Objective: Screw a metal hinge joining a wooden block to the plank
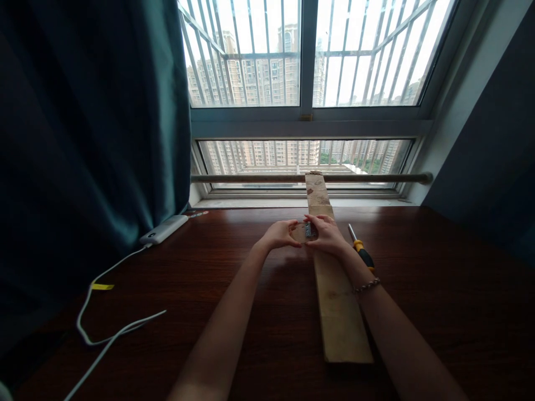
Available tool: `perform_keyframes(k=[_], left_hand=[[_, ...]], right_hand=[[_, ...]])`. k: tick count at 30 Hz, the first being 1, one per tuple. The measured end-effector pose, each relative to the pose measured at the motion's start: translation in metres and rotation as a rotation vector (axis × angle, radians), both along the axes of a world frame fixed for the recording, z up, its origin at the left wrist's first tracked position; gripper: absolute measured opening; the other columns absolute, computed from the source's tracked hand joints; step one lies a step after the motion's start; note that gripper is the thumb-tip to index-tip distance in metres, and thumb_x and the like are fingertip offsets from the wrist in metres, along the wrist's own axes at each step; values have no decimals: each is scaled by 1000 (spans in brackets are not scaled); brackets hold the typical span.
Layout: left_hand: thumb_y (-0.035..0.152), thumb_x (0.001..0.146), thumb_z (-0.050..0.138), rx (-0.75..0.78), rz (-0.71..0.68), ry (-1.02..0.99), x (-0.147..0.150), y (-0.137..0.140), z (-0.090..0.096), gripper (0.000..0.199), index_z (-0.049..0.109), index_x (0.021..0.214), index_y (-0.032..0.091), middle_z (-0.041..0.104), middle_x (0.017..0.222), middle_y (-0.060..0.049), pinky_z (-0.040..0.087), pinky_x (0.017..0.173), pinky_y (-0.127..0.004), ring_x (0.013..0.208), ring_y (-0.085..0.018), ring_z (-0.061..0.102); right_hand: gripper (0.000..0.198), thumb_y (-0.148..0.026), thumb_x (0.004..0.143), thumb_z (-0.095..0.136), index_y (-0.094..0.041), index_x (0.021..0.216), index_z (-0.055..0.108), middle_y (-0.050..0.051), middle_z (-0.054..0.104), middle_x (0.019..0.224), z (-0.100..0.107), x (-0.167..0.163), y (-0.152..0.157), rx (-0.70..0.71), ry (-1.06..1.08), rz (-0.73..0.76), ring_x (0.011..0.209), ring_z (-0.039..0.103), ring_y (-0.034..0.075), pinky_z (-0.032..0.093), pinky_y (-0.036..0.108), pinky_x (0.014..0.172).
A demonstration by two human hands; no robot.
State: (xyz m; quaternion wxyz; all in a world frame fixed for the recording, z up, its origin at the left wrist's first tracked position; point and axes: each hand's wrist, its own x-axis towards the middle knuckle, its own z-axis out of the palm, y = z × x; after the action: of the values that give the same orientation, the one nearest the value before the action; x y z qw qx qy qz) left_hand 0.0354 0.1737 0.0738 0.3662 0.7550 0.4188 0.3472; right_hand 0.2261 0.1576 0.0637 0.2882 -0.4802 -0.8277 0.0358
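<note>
My left hand [281,234] curls its thumb and fingers around the left side of a small tan piece [298,233]. At that piece's right side is a small silvery, metal-looking part [308,229], pinched between the thumb and fingers of my right hand [328,234]. Whether the two parts are joined I cannot tell, and their exact kind is too small to make out. Beneath my right hand and forearm lies a long wooden board [340,312], partly covered by them. A screwdriver [361,250] with a yellow and black handle rests just right of the right wrist.
The board's far end reaches a horizontal rail [259,179] before the barred window. On the left of the dark wooden table [200,345] lie a white power strip [165,229], a white cable [100,273] with a yellow tag, and a blue curtain [167,111].
</note>
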Motion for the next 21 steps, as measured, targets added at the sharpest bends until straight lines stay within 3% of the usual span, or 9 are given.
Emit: perform_keyframes(k=[6,12,21], left_hand=[[31,39,79,106,10,114,-5,1,6,78,57,112,16,62,66,-1,37,55,-22,60,-16,53],[39,58,66,298,57,249,5,0,6,28,70,77,18,44,51,4,26,48,-21,48,-8,38],[31,61,62,196,42,174,23,0,-5,21,70,73,16,40,49,5,23,46,-21,48,-7,33]], right_hand=[[77,-43,51,71,-23,120,44,3,60,108,-1,0,3,23,96,1,105,44,24,28,39,92],[75,-45,49,72,-23,115,47,2,61,106,-1,0,3,30,124,3,105,45,24,28,37,92],[75,-45,48,73,-22,114,47,3,61,105,-4,0,6,50,124,-14,104,46,24,29,38,91]])
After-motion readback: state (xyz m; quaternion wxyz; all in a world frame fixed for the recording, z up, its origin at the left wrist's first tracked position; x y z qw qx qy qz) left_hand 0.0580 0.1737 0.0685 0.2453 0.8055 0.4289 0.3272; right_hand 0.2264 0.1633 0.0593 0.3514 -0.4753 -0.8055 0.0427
